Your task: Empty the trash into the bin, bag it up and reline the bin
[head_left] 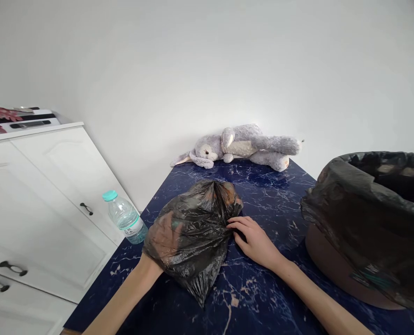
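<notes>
A translucent black plastic bag (196, 232) lies crumpled on the dark blue marbled table, with folds gathered near its far end. My left hand (165, 239) is covered by the bag to the wrist and shows only dimly through the plastic. I cannot make out its fingers or whether they hold anything. Brownish shapes show through the bag's far right part, too unclear to name. At the bag's right edge, my right hand (250, 239) has its fingers bent and closed on the plastic, the fingertips partly tucked into the folds.
A water bottle (125, 218) with a turquoise cap stands at the table's left edge. Against the wall lies a grey plush rabbit (241, 144). A bin (332, 265) lined with a black bag stands on the right. White cabinets (53, 200) are to the left.
</notes>
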A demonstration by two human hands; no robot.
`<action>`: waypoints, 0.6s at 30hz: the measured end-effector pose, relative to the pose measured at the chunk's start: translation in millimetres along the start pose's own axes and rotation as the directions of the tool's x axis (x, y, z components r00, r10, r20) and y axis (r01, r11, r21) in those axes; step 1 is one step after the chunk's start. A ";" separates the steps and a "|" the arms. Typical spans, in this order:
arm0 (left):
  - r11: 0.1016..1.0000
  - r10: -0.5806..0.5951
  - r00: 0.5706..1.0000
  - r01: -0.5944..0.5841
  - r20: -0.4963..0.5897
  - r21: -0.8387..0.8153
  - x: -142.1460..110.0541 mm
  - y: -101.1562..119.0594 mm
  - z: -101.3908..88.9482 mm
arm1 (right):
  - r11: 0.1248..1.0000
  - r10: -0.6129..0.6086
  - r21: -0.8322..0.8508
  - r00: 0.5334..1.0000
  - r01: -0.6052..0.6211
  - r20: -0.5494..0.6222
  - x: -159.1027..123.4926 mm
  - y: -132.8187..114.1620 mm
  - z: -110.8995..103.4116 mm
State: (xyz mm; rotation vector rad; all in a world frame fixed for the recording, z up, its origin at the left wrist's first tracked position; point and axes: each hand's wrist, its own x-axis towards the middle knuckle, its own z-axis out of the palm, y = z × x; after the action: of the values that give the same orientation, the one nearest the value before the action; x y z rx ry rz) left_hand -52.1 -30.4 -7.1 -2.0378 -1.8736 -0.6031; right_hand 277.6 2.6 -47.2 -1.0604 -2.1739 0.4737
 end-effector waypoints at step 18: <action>0.995 0.056 0.998 -0.054 0.022 -0.084 14.9 29.2 -23.9 | 1.000 0.005 0.013 1.000 -0.005 0.007 0.2 -2.0 -0.9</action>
State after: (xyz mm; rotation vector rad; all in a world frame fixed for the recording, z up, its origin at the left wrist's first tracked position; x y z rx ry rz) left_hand -24.6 -32.3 22.7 -2.1512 -1.8280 -0.6555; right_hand 277.0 1.5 -45.3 -1.0585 -2.1722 0.4938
